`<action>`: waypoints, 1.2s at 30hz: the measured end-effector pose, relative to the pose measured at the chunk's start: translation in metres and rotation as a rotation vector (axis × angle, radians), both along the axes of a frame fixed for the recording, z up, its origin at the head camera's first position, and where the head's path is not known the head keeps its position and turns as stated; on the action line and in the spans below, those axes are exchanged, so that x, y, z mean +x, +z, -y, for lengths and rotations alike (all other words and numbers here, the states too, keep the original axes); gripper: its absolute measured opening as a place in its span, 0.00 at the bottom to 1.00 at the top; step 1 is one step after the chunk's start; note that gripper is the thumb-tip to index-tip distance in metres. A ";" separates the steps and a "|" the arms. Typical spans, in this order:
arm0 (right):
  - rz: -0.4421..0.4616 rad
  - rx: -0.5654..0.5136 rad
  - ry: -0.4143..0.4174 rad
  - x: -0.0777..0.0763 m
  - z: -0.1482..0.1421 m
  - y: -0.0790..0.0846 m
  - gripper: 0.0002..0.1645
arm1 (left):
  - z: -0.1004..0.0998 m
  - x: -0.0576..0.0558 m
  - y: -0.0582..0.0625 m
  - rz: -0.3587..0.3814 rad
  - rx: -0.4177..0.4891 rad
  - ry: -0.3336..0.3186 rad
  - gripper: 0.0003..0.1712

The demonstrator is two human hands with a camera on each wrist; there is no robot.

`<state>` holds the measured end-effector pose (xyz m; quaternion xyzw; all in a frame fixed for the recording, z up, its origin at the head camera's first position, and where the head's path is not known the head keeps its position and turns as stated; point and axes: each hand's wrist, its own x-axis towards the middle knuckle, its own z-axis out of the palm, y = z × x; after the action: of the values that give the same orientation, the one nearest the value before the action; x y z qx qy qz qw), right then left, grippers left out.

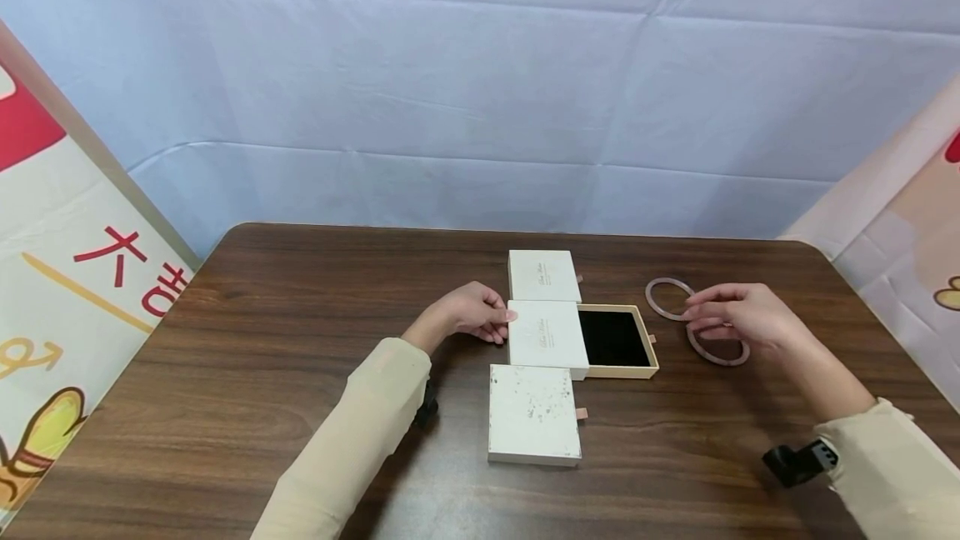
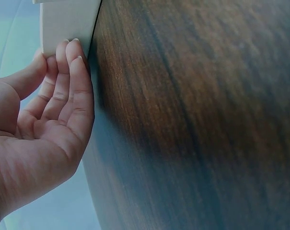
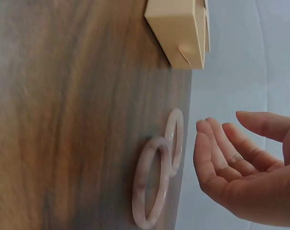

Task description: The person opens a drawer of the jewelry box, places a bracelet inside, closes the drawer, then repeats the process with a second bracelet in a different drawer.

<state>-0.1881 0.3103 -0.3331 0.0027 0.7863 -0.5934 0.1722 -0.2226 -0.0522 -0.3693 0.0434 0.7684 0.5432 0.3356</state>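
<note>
In the head view, my left hand [image 1: 476, 312] rests its fingers against the left end of a white box [image 1: 546, 340], the thumb at its top edge. In the left wrist view the fingertips touch that box's end wall [image 2: 68, 24]. A cream drawer [image 1: 626, 372] with black lining [image 1: 615, 337] sticks out of the box's right side. My right hand [image 1: 738, 317] hovers over two pale pink bangles, one bangle [image 1: 649, 301] behind the other bangle [image 1: 724, 362]. Its fingers are loosely bent and hold nothing; the right wrist view shows them apart from the nearer bangle [image 3: 139, 187].
Another white box [image 1: 542, 275] stands behind the middle one. A speckled white box [image 1: 532, 415] lies in front, with a pink tab [image 1: 582, 413] on its right. All rest on a dark wooden table [image 1: 225, 390]. A pale blue cloth [image 1: 450, 90] hangs behind.
</note>
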 end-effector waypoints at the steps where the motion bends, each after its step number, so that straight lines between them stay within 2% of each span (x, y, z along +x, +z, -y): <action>1: -0.001 -0.012 -0.005 -0.001 -0.003 0.000 0.13 | 0.000 0.000 0.000 -0.001 0.001 -0.001 0.10; 5: -0.006 -0.061 -0.027 -0.003 -0.013 0.001 0.16 | 0.000 0.000 -0.001 -0.003 0.005 -0.001 0.10; 8: -0.022 -0.048 -0.046 -0.004 -0.021 0.000 0.19 | 0.000 0.000 -0.001 -0.003 0.006 -0.001 0.10; 15: -0.032 0.014 -0.068 -0.005 -0.038 -0.007 0.15 | 0.000 0.000 0.000 0.005 -0.002 0.003 0.10; 21: -0.053 0.156 -0.091 -0.005 -0.050 -0.013 0.06 | 0.000 0.001 0.001 0.000 -0.002 0.001 0.10; 28: -0.056 0.232 -0.096 -0.006 -0.059 -0.023 0.17 | 0.001 0.001 0.001 0.004 0.000 0.002 0.10; 36: -0.019 0.217 -0.112 -0.006 -0.066 -0.031 0.20 | 0.000 -0.001 -0.001 -0.003 -0.005 -0.005 0.10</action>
<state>-0.1942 0.3761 -0.3638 0.0594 0.8461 -0.5136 0.1299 -0.2237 -0.0522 -0.3708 0.0454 0.7700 0.5404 0.3360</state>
